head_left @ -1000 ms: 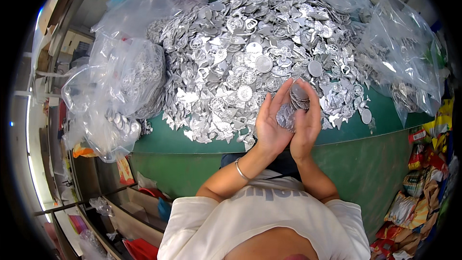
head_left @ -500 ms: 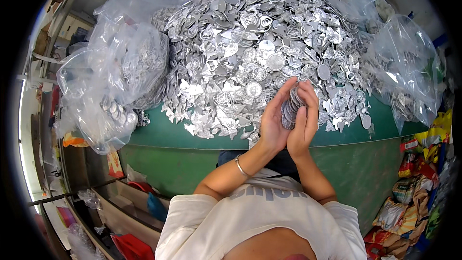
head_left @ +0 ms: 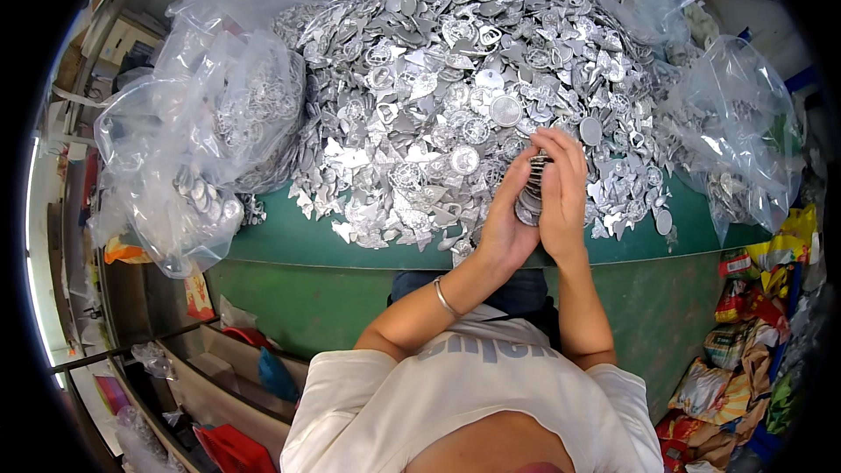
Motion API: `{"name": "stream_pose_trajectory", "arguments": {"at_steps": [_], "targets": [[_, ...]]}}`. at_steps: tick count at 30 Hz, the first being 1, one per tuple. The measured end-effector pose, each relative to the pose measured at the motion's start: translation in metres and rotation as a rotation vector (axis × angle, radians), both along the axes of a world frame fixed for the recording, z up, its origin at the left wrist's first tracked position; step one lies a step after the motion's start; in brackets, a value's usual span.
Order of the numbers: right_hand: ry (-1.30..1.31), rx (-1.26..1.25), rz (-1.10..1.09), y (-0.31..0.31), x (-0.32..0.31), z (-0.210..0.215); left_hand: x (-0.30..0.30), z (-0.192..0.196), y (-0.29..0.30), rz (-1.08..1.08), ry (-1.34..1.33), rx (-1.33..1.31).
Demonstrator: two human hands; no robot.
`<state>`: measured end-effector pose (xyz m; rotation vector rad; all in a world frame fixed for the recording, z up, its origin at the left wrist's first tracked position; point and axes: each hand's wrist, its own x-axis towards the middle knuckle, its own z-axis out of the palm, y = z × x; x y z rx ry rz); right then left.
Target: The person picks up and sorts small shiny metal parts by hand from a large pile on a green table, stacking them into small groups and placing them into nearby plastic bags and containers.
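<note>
A stack of round silver metal discs (head_left: 529, 201) is cupped between my two palms, above the front right of the pile. My left hand (head_left: 506, 223) wraps its left side, a bangle on that wrist. Against the other side presses my right hand (head_left: 565, 197), its fingers bent over the top. Most of the stack is hidden by the hands. Around and beyond them spreads a big heap of silver metal pieces (head_left: 394, 123), with round, star-like and cut-out shapes mixed together. A larger disc (head_left: 505, 110) lies on the heap just past my fingertips.
The heap rests on a green tabletop (head_left: 280, 232). Clear plastic bags of metal pieces stand at the left (head_left: 254, 114) and right (head_left: 736, 123). Below the table's left side are open drawers (head_left: 228, 368). Colourful packets (head_left: 714, 385) are piled at the lower right.
My right hand has turned more upright and closed further over the discs, its fingers now bending over the top. Both hands have shifted slightly right.
</note>
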<state>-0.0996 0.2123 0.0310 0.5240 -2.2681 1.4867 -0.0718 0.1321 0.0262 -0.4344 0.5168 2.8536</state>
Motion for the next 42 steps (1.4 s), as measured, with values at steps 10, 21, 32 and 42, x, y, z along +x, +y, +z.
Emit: {"name": "stream_pose_trajectory", "arguments": {"at_steps": [10, 21, 32, 42], "targets": [[0.149, 0.472, 0.097, 0.035, 0.015, 0.027, -0.006, 0.006, -0.004, 0.068, 0.060, 0.065], [0.361, 0.394, 0.050, 0.034, 0.021, 0.012, -0.004, -0.005, 0.005, -0.013, -0.054, 0.045], [0.162, -0.195, -0.452, 0.069, 0.008, -0.004, -0.014, -0.005, 0.014, -0.068, -0.258, 0.409], [0.110, 0.045, -0.411, 0.099, 0.016, -0.031, -0.010, -0.016, 0.001, -0.143, -0.186, 0.437]]}}
